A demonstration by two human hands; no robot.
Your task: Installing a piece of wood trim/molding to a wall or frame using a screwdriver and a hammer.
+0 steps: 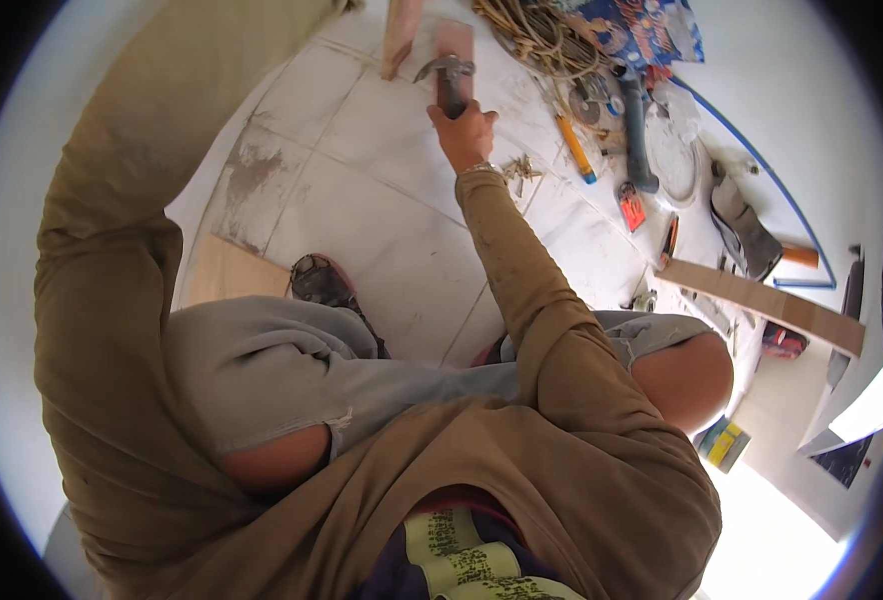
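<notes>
My right hand [465, 135] reaches far forward over the tiled floor, its fingers wrapped round the dark grip of a claw hammer [449, 70]. The hammer's curved metal head points away from me, in front of a reddish flat block [455, 38]. To its left, a narrow piece of wood [400, 40] comes in from the top edge, its lower end near the tiles. My left arm [112, 200] is raised and runs out at the top edge. The left hand itself lies outside the picture.
Coiled rope [552, 40], a yellow-handled tool [575, 150], a grey tube-shaped tool [638, 135], a round white bucket lid [672, 160] and a red-handled tool [631, 207] lie at the right. A wooden board [762, 300] stands nearer me. Small metal pieces [524, 172] lie beside my right wrist.
</notes>
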